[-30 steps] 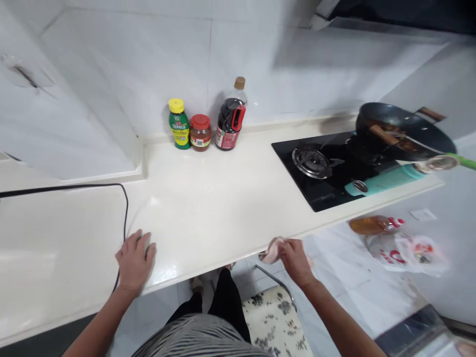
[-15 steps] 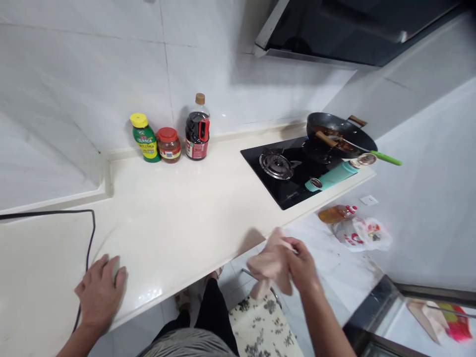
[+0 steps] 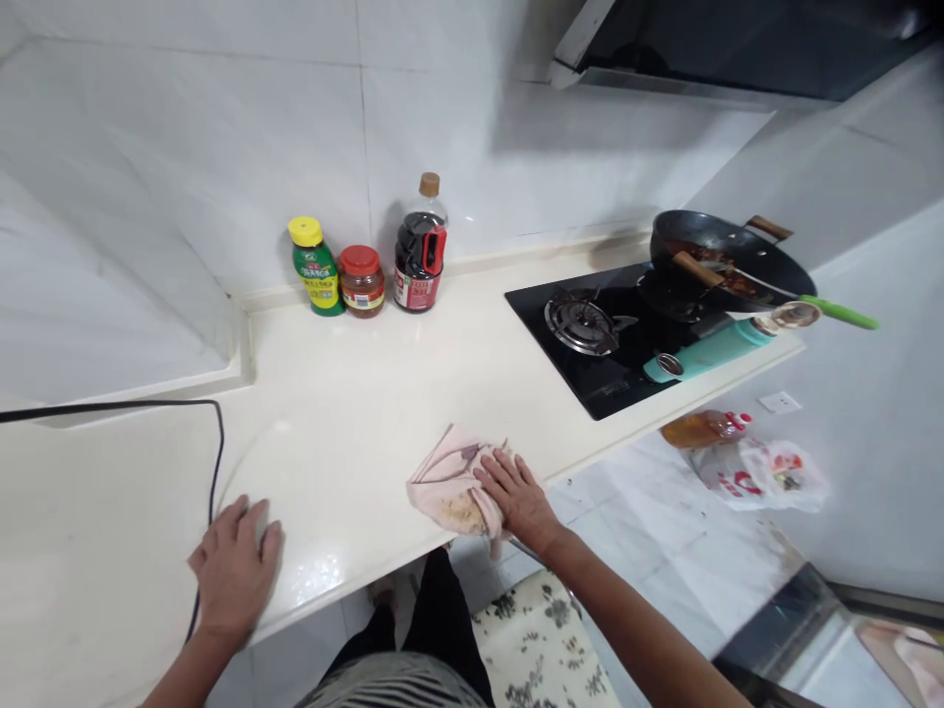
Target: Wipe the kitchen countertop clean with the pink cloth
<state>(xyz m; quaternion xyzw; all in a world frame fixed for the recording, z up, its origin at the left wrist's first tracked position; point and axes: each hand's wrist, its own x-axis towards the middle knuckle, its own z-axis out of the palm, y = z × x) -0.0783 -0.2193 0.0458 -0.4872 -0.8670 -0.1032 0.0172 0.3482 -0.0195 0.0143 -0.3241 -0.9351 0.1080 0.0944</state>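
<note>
My right hand presses flat on a pink cloth that lies on the cream countertop near its front edge. The cloth is crumpled, with a brownish stain on it. My left hand rests palm down on the counter at the lower left, fingers spread, beside a black cable. It holds nothing.
Against the tiled wall stand a green bottle with a yellow cap, a red-lidded jar and a dark sauce bottle. To the right is a black gas hob with a wok and a teal bottle. Bags lie on the floor.
My right hand has brought the pink cloth up from below the counter edge and laid it on the countertop. The left hand has stayed put on the counter.
</note>
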